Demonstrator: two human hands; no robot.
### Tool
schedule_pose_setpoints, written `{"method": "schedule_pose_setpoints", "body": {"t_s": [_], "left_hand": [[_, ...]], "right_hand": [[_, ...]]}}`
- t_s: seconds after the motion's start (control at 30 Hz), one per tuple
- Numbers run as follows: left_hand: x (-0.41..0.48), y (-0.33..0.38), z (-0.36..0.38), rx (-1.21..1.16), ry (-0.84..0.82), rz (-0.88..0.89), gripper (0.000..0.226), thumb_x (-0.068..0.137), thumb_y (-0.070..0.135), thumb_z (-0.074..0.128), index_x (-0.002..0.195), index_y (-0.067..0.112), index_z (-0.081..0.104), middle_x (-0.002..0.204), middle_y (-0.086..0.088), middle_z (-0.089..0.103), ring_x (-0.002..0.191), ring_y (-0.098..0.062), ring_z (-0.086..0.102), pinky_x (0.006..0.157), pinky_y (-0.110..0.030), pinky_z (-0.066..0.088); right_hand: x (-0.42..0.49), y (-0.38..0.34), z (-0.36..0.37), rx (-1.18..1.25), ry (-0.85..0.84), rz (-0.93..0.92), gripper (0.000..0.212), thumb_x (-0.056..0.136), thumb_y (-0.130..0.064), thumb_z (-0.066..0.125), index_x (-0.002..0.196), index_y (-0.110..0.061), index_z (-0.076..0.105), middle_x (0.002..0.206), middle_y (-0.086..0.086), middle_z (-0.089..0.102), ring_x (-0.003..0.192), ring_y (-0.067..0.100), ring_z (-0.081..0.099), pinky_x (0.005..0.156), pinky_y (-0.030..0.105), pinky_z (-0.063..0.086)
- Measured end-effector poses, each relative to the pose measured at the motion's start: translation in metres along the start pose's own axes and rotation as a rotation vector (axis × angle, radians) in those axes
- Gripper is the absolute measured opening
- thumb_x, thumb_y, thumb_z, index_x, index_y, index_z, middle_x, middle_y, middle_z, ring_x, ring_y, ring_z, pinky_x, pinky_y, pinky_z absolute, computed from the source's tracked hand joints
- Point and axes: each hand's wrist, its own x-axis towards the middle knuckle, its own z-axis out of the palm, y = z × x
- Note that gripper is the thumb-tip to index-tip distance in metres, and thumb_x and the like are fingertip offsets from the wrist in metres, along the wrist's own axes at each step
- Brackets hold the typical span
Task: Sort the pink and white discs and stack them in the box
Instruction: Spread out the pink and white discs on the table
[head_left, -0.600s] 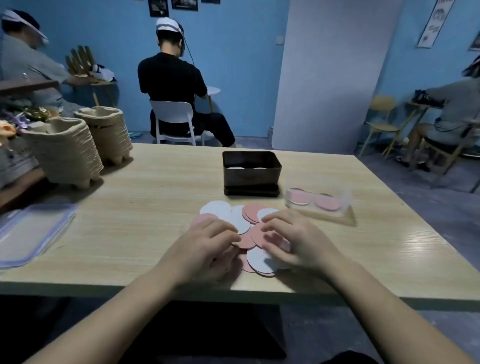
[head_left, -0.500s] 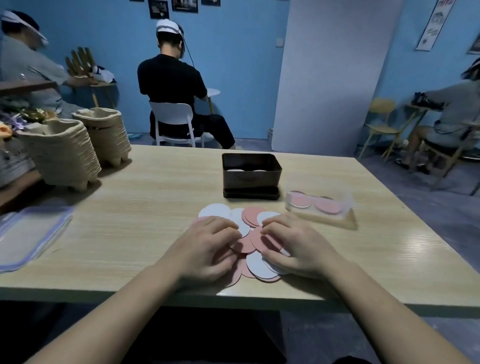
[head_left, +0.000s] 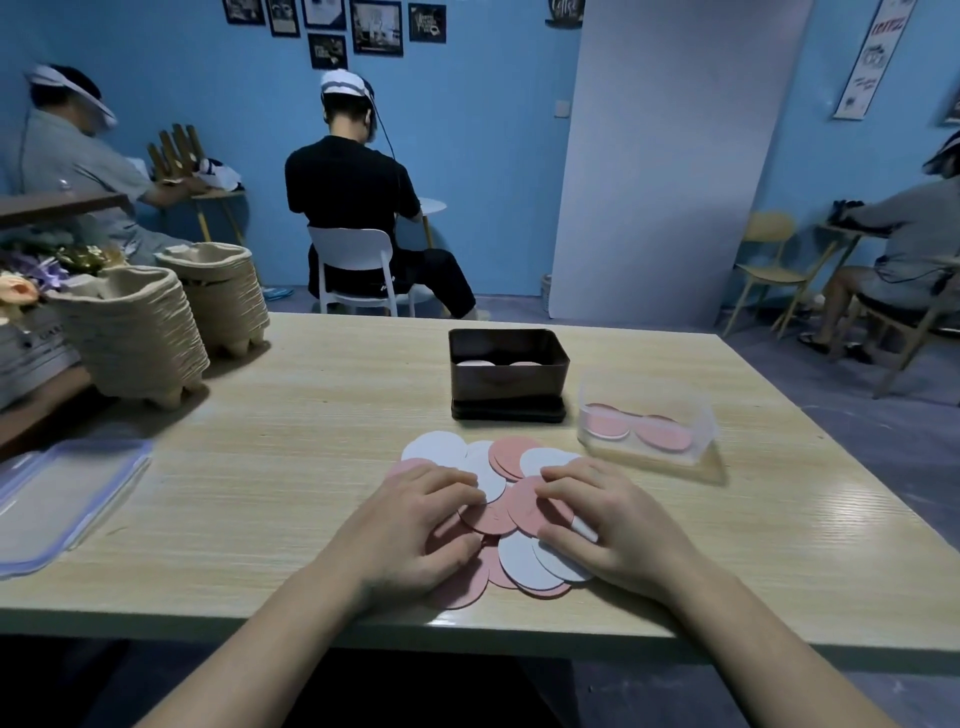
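Left hand (head_left: 415, 530) and right hand (head_left: 615, 527) lie palm-down, fingers (head_left: 454, 486) bent; the right pinches a white disc (head_left: 585, 531).

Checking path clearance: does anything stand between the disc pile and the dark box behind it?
Nothing visible. The left hand and right hand are on the disc pile; only bare table separates it from the open dark box. The clear container sits to the right.

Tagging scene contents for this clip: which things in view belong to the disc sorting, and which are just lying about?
Job: pink and white discs piled on the table; dark box, discs inside; clear tub holding pink discs; left hand and right hand on the pile.
Lying about: two stacks of pulp trays; clear lid; flowers at far left; people seated behind.
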Motion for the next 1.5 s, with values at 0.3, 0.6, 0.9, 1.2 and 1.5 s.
{"method": "schedule_pose_setpoints", "body": {"t_s": [0.3,0.6,0.9,1.2,1.5], "left_hand": [[0.01,0.01,-0.007,0.017,0.077,-0.045,0.034,0.096,0.052,0.048,0.121,0.034,0.062,0.124,0.02,0.06,0.119,-0.004,0.051,0.103,-0.034,0.041],[0.065,0.034,-0.004,-0.606,0.169,-0.429,0.021,0.091,0.022,0.067,0.112,0.025,0.066,0.079,0.003,0.074,0.074,-0.006,0.067,0.068,-0.019,0.049],[0.089,0.024,0.013,-0.685,0.128,-0.419,0.02,0.091,0.009,0.066,0.105,0.023,0.068,0.077,-0.002,0.076,0.074,-0.019,0.073,0.071,-0.033,0.057],[0.102,0.02,0.028,-0.484,0.098,-0.23,0.015,0.092,0.02,0.068,0.103,0.03,0.069,0.08,0.013,0.071,0.073,-0.008,0.066,0.071,-0.023,0.051],[0.102,0.012,0.037,0.007,-0.12,-0.111,0.073,0.074,0.077,0.051,0.137,0.04,0.047,0.129,0.025,0.048,0.129,-0.004,0.034,0.106,-0.033,0.025]], "right_hand": [[0.007,0.003,-0.003,-0.04,0.136,0.014,0.036,0.093,-0.055,0.059,0.107,-0.022,0.067,0.129,0.0,0.065,0.114,0.016,0.062,0.091,0.029,0.053],[0.032,0.012,0.001,-0.087,0.24,-0.114,0.044,0.096,-0.054,0.055,0.096,-0.013,0.067,0.128,0.009,0.065,0.111,0.021,0.063,0.089,0.028,0.053],[0.037,0.037,-0.004,-0.028,0.135,-0.077,0.041,0.076,-0.043,0.084,0.106,-0.02,0.067,0.136,0.006,0.061,0.117,0.024,0.06,0.099,0.032,0.047],[0.022,0.048,-0.016,0.179,0.139,0.081,0.035,0.077,-0.047,0.079,0.104,-0.027,0.068,0.132,-0.01,0.06,0.126,0.004,0.051,0.101,0.025,0.044],[0.002,0.062,-0.016,0.36,0.179,0.242,0.034,0.079,-0.023,0.079,0.111,-0.022,0.067,0.131,-0.01,0.057,0.128,0.009,0.051,0.089,0.022,0.056]]}}
